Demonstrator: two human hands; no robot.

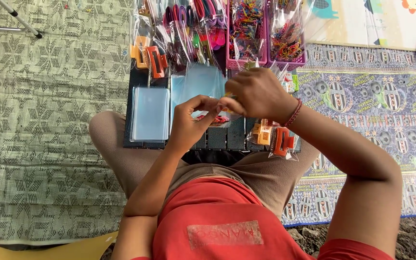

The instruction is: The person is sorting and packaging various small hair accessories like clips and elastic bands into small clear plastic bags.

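Both hands pinch a clear bag (203, 91): left hand (188, 123) holds the mouth, right hand (258, 94) feeds clips w/ fingertips; keep mouth taut.

Green patterned mat (39, 120) left; 2 pink baskets (246, 61) (bright hair ties inside); orange claw clips (150, 58); blue football-crest cloth (376, 110) right.

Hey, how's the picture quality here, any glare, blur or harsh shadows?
Head view: even, soft daylight, no hard shadows; pale glare on the clear plastic sleeves; the left hand and right hand look slightly soft; the woven mat stays sharp.
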